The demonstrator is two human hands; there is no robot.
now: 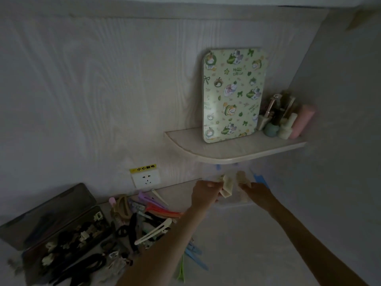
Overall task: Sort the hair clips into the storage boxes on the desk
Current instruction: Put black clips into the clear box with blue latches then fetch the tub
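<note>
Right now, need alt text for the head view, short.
Dim desk scene: the left hand and right hand each hold a cream hair clip over a clear storage box. A pile of clips lies beside an open dark case.

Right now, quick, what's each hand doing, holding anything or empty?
Left hand: closed, pinching a cream hair clip.
Right hand: closed, pinching a beige hair clip.
Both are above the clear storage box.

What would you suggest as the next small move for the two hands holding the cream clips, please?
Probably lower and release them. The left hand and right hand each hold a cream clip just above the clear storage box under the shelf, so letting go there should drop them in.
</note>
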